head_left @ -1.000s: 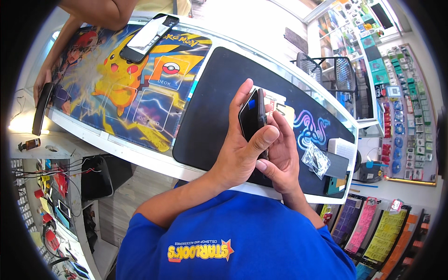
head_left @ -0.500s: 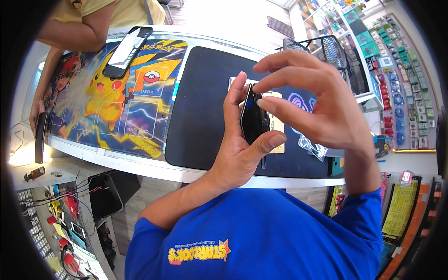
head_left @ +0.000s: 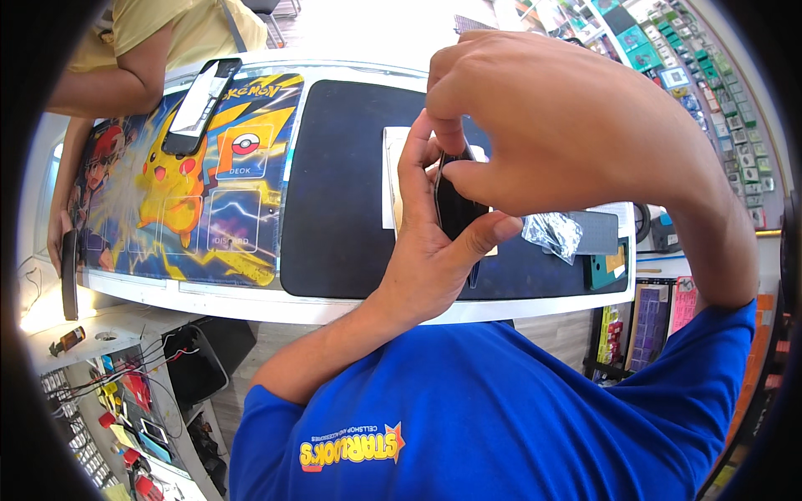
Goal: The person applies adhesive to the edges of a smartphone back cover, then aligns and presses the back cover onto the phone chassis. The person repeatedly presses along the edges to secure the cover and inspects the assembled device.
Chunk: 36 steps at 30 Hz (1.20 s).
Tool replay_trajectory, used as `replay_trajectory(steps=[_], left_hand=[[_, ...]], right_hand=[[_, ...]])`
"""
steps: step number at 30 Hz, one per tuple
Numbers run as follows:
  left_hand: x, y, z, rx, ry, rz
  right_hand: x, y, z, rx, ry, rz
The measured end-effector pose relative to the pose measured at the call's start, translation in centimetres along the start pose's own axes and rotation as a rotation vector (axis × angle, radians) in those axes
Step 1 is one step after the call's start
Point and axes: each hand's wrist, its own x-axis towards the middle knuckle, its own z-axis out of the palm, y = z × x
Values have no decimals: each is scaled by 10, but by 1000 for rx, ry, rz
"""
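A black phone (head_left: 459, 207) stands on edge, tilted, above the black mat (head_left: 334, 179). My left hand (head_left: 422, 267) wraps round its sides, thumb on the near right edge and fingers along the left. From above, my right hand (head_left: 535, 125) bends over the phone's upper end, its thumb against the glossy face and its fingers curled at the top edge. That hand covers part of the phone, so whether a thin film lies in its pinch cannot be seen. Behind my left hand, a white and tan package (head_left: 390, 179) lies on the mat.
Crumpled clear plastic (head_left: 553, 237), a grey flat piece (head_left: 597, 230) and a green box (head_left: 603, 270) lie at the right. Leftward, another phone (head_left: 200, 108) rests on a colourful cartoon mat (head_left: 175, 209). A person's hand (head_left: 57, 238) there holds a dark flat object (head_left: 71, 271).
My right hand has come in lower and further over the phone, closing its fingers at the upper end, with the forearm swung outward. The view has shifted slightly.
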Motion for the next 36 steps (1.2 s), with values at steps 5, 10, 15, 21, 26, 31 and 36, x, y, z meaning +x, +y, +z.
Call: replay_trajectory(steps=[5, 10, 15, 21, 26, 31, 36], left_hand=[[-1, 6, 3, 15, 15, -48], [-1, 9, 1, 31, 16, -78], [0, 7, 3, 1, 53, -73], [-2, 4, -5, 7, 4, -130], [-2, 1, -8, 29, 9, -130], [0, 2, -4, 38, 35, -84], [-2, 7, -5, 31, 79, -80]], right_hand=[[6, 10, 5, 28, -29, 48], [16, 14, 2, 91, -221, 195], [18, 15, 10, 150, -238, 202], [17, 20, 17, 141, -186, 180], [21, 22, 6, 168, -77, 182], [21, 14, -33, 187, -200, 355], [19, 43, -14, 177, -48, 395]])
